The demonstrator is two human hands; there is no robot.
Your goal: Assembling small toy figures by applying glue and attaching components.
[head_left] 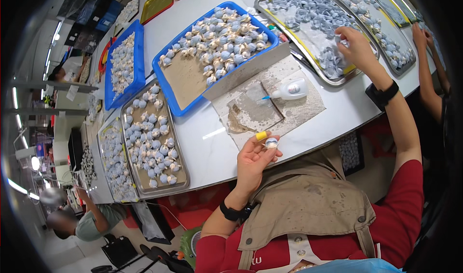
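Note:
Close to my body, my left hand [253,162] pinches a small white and blue figurine piece [271,143] between thumb and fingers. A yellow finger cover [261,136] sits on one fingertip. My right hand [358,48] is stretched out over a metal tray [333,82] of loose grey-blue pieces [308,7], its fingers bent toward one another. What lies between those fingertips is too small to make out. Between my hands, a white glue bottle [293,88] with a blue tip lies on a stained grey board [308,106].
A blue tray [181,111] of assembled blue and white pieces stands behind the board. Further trays sit at left, including a metal tray [185,180] and a blue bin [140,70]. Another metal tray [410,65] is at right, near a co-worker's arms [427,75]. Another person [99,220] sits at lower left.

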